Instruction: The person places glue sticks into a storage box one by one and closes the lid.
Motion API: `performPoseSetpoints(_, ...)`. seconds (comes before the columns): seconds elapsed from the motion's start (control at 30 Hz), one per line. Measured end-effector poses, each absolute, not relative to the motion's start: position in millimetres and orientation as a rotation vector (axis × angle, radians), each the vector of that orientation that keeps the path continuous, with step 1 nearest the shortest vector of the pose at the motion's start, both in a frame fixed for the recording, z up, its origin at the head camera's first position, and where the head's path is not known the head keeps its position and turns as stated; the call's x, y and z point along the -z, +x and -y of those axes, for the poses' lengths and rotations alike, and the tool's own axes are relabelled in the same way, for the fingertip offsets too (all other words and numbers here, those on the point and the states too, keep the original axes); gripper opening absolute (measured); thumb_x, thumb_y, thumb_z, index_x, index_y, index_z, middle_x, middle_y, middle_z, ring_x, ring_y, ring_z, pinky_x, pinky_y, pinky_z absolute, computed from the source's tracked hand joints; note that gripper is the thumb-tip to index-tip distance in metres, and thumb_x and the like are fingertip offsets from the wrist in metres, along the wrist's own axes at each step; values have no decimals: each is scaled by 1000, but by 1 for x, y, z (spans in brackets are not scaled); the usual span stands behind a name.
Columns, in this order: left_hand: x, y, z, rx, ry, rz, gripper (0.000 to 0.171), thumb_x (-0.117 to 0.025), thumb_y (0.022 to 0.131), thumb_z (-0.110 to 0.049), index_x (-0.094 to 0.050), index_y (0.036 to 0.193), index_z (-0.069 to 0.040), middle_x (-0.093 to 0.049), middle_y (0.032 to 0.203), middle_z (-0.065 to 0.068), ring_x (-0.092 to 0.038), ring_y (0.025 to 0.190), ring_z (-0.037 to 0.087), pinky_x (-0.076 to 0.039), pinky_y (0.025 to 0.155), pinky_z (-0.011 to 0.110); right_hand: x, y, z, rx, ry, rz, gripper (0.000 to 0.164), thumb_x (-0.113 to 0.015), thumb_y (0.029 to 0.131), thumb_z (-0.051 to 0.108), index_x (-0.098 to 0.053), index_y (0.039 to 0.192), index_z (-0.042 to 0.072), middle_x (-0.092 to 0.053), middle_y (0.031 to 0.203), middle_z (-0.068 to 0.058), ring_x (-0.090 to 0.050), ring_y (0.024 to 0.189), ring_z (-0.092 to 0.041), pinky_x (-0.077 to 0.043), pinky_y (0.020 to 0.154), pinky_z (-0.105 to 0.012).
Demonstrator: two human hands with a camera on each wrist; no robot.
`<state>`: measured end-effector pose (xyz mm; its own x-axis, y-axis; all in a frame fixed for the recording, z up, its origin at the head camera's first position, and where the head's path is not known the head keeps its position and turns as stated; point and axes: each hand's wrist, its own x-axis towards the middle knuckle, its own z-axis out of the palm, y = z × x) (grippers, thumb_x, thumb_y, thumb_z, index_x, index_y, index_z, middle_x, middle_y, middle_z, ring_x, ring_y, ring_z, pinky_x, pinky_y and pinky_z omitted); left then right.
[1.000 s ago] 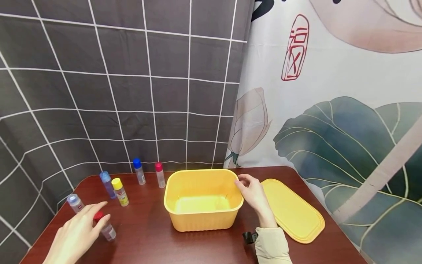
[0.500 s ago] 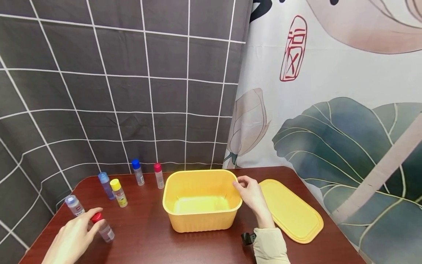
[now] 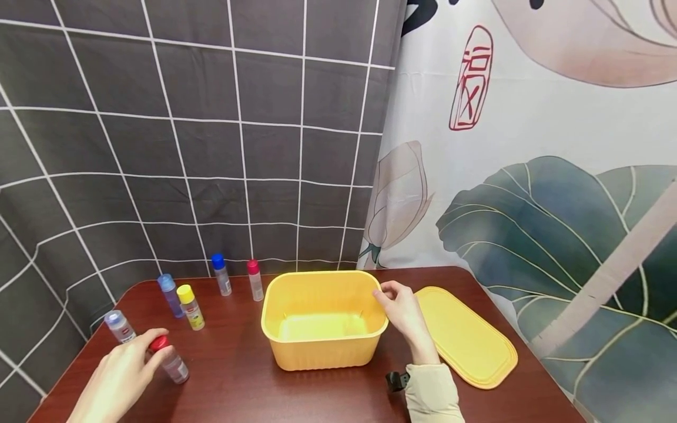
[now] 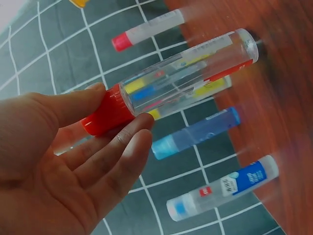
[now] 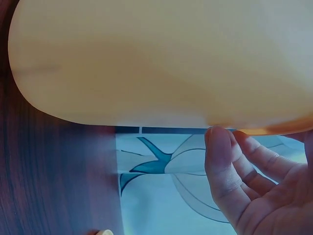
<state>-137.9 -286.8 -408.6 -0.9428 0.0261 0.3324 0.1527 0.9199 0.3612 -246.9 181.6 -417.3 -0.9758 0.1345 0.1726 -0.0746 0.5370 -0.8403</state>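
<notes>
Our left hand (image 3: 119, 373) grips a bottle (image 3: 176, 369) by its red cap (image 4: 110, 115), over the table's left side; we cannot tell whether its base touches the table (image 3: 233, 388). Our right hand (image 3: 404, 314) pinches the box (image 3: 324, 356) at its right rim. Five other bottles (image 3: 193, 312) stand left of the box, the lid (image 3: 468, 341) lies right.

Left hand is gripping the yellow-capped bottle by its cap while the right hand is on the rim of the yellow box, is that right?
Not quite: the bottle is wrong. As the left wrist view shows, the left hand is gripping a red-capped bottle by its cap. The right hand is indeed on the rim of the yellow box.
</notes>
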Motion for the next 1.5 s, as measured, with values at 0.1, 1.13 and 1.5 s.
performPoseSetpoints(0.1,402,-141,279,561,-114,2784,31,-76,84,-16,-65,108,-1,-62,77,7,-53,62,24,-47,58,51,417,-245,-183,-1412,-62,2561,21,-70,91,19,-69,102,2,-59,76,-6,-54,70,-20,-48,62,-28)
performPoseSetpoints(1.13,280,-198,173,533,-456,2598,18,-75,87,-27,-63,92,-14,-53,59,-7,-49,51,14,-39,50,32,415,-246,-182,-1434,-37,2559,21,-69,92,20,-69,101,1,-60,78,-7,-55,71,-21,-49,62,-28)
performPoseSetpoints(1.5,276,-239,118,610,-674,2727,23,-77,85,-32,-66,92,-14,-56,64,-6,-54,54,11,-46,55,29,415,-245,-182,-1435,-50,2565,22,-70,91,21,-69,101,1,-58,77,-6,-54,71,-21,-48,62,-28)
